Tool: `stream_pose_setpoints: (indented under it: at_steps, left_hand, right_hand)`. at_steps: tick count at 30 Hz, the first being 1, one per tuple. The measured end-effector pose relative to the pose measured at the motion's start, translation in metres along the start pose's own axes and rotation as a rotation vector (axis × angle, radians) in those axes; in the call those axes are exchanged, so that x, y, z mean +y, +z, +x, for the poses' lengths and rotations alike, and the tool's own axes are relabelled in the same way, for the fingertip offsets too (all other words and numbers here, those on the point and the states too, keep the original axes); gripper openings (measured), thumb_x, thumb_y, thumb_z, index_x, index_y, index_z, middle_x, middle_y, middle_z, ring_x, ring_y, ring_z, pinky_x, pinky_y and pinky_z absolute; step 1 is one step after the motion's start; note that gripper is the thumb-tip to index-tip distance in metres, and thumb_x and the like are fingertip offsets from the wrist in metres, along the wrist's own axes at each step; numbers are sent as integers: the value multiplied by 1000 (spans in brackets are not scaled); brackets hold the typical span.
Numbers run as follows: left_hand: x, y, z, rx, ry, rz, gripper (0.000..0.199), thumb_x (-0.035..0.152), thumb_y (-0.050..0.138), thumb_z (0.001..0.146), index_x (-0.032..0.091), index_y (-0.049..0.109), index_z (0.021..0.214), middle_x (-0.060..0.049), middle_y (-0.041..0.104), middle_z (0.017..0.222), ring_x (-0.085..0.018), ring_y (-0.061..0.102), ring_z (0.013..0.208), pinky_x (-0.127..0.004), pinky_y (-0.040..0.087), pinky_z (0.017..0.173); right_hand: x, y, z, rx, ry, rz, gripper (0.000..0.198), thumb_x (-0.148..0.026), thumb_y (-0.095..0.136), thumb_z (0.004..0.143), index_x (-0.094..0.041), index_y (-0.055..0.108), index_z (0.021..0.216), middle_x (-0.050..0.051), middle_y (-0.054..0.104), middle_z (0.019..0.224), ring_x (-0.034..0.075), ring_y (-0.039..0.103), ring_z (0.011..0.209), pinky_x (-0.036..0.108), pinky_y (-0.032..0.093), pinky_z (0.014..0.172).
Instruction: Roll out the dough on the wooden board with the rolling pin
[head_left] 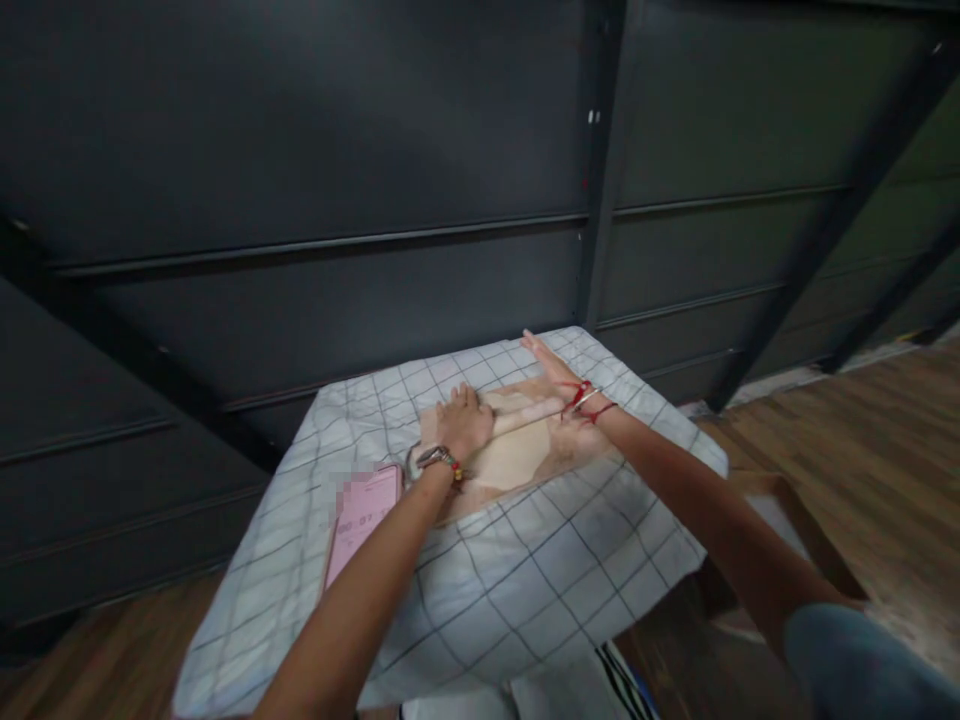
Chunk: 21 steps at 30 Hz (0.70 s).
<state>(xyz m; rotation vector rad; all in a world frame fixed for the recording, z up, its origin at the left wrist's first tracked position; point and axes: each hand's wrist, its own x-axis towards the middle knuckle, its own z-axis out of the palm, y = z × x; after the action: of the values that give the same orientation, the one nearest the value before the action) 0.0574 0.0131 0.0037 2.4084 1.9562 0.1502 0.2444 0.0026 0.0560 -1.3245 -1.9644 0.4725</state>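
My left hand [465, 422], with a watch and beads at the wrist, lies palm down on the left end of a pale rod like a rolling pin [517, 421]. Its fingers point forward, loosely extended. My right hand [551, 366] is at the rod's other end, fingers stretched out flat and tilted up, with red strings and a bangle at the wrist. Beneath the rod lies a thin cream sheet [514, 460], perhaps dough, on a brown rectangular board or mat [581, 445]. Blur hides exactly how the palms touch the rod.
A white checked cloth [525, 570] covers the small table. Left of the board lies a pink-screened phone [367, 510], near my left forearm. A dark panelled wall [375, 290] rises behind the table. On the wooden floor at right stands an open cardboard box [817, 540].
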Motion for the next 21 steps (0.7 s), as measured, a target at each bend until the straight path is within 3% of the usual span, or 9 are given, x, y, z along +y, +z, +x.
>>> stream_pose_setpoints:
  at_steps: [3,5,9,13,16,21]
  left_hand:
    - [1,2,-6,62,14,30,56,30,20,87,8,30,138,-11,21,147,-25,16,135,-48,14,108]
    - [2,2,-10,88,10,32,56,29,21,86,6,32,137,-13,23,146,-25,18,135,-48,17,107]
    - [4,0,-13,123,1,23,54,29,22,86,5,36,133,-16,26,144,-27,22,133,-48,22,105]
    - [5,-4,-12,122,-6,20,52,28,21,87,5,39,130,-17,26,144,-28,23,133,-48,25,103]
    - [5,-6,-11,96,-3,24,52,28,21,87,4,40,129,-17,26,144,-28,23,133,-48,26,102]
    - [2,-2,-5,51,12,-6,52,29,21,87,7,42,128,-15,29,143,-27,25,132,-48,26,102]
  right_hand:
    - [-39,-38,-10,227,-14,443,59,-40,-17,89,-23,4,142,8,24,147,15,24,133,50,34,98]
    - [-65,-66,-25,319,-128,690,57,-48,-12,89,-29,7,140,4,24,147,16,25,133,53,36,96]
    - [-97,-107,-46,434,-317,780,57,-58,8,89,-30,28,134,0,26,145,18,27,132,49,36,100]
    - [-108,-124,-40,578,-495,830,51,-57,22,88,-29,41,125,0,35,139,18,28,131,42,37,101]
    - [-108,-122,-32,541,-514,743,44,-57,38,84,-29,48,117,2,51,125,19,41,124,40,42,96]
    - [-86,-103,-33,317,-441,679,52,-64,29,84,-27,54,110,4,62,105,20,56,106,42,50,82]
